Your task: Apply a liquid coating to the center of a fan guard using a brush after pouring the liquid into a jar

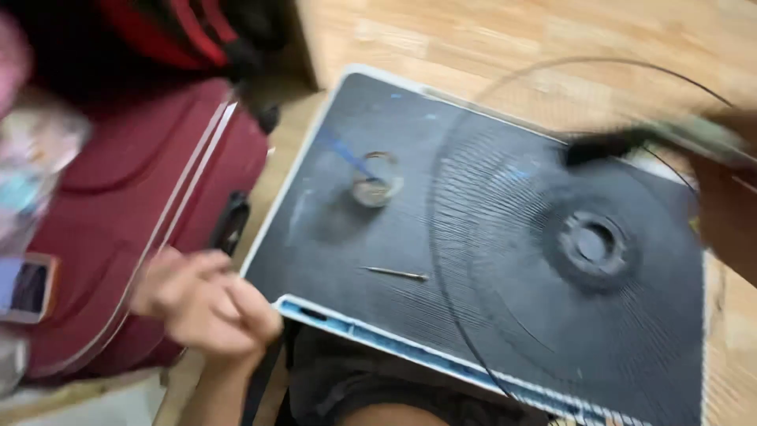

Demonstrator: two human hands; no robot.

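Observation:
A round black wire fan grille [505, 260] with a plastic hub [591, 243] lies on a dark board [339, 237] on the wooden floor. My right hand [729, 213], blurred at the right edge, grips a brush [631, 143] with black bristles, held over the grille's far rim. My left hand [201, 304] hovers by the board's near left corner, fingers loosely curled, with nothing seen in it. A thin metal pin [397, 274] lies on the board near the grille's left rim.
A small glass cup [376, 183] with a blue stick in it stands on the board's left part. A dark red suitcase [134, 229] lies to the left, with a phone [25, 288] on it. Dark cloth [347, 386] lies under the board's near edge.

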